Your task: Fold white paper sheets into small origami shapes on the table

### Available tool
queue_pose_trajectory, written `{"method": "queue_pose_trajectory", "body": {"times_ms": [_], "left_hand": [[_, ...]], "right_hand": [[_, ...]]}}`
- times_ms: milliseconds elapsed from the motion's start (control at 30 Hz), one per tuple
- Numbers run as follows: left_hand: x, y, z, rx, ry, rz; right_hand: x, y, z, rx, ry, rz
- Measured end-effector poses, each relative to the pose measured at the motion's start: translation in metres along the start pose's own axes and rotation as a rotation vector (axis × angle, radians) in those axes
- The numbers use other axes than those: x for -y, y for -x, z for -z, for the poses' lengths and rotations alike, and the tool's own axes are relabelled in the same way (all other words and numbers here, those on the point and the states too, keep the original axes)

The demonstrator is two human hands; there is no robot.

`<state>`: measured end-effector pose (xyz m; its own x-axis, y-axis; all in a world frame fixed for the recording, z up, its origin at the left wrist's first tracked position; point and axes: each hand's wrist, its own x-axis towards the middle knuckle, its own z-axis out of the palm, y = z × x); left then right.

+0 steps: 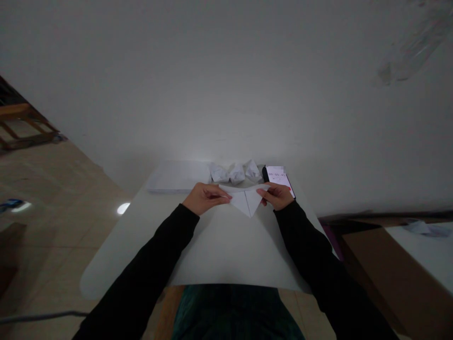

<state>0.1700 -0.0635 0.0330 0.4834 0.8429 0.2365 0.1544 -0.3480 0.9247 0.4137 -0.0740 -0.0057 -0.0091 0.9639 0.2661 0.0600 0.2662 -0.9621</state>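
Note:
A folded sheet of white paper [244,200] is stretched between my two hands above the white table, its pointed end toward me and a crease running down its middle. My left hand [205,197] pinches its left corner between thumb and fingers. On the other side, my right hand [277,195] grips the right corner the same way. Just behind the paper, several folded white paper shapes [236,174] stand in a row. Beside my right hand lies a phone [278,176] with a timer on its lit screen, partly covered by that hand.
A stack of white paper [179,175] lies at the table's back left. The white table [233,259] meets a grey wall [226,94]. To the right is a brown cardboard box [389,264]; a wooden stool [21,118] stands on the tiled floor at far left.

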Motion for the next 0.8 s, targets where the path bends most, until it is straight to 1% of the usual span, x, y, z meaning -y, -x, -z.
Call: {"method": "queue_pose_trajectory", "body": {"times_ms": [133,233,333,500,567,700,733,800], "left_hand": [[0.007,0.001,-0.005,-0.024,0.125,0.077],[0.009,0.0,-0.006,-0.028,0.137,0.111],[0.008,-0.002,-0.006,-0.022,0.152,0.101],[0.008,-0.003,-0.009,-0.093,0.284,0.066],[0.01,-0.002,-0.011,-0.083,0.312,0.071],[0.011,-0.001,-0.011,-0.001,0.276,0.084],[0.011,-0.001,-0.011,0.005,0.27,0.08],[0.008,-0.002,-0.009,-0.018,0.254,0.083]], "right_hand": [[0.005,0.001,0.0,-0.035,0.026,0.014],[0.006,0.002,-0.001,-0.025,0.037,0.012],[0.006,0.002,-0.001,-0.007,0.052,0.017],[0.005,0.002,-0.001,0.001,0.074,-0.012],[0.006,0.003,-0.003,-0.036,0.036,-0.024],[0.016,0.008,-0.011,-0.191,-0.064,-0.038],[0.019,0.01,-0.013,-0.214,-0.072,-0.025],[0.025,0.012,-0.017,-0.213,-0.061,0.017]]}}
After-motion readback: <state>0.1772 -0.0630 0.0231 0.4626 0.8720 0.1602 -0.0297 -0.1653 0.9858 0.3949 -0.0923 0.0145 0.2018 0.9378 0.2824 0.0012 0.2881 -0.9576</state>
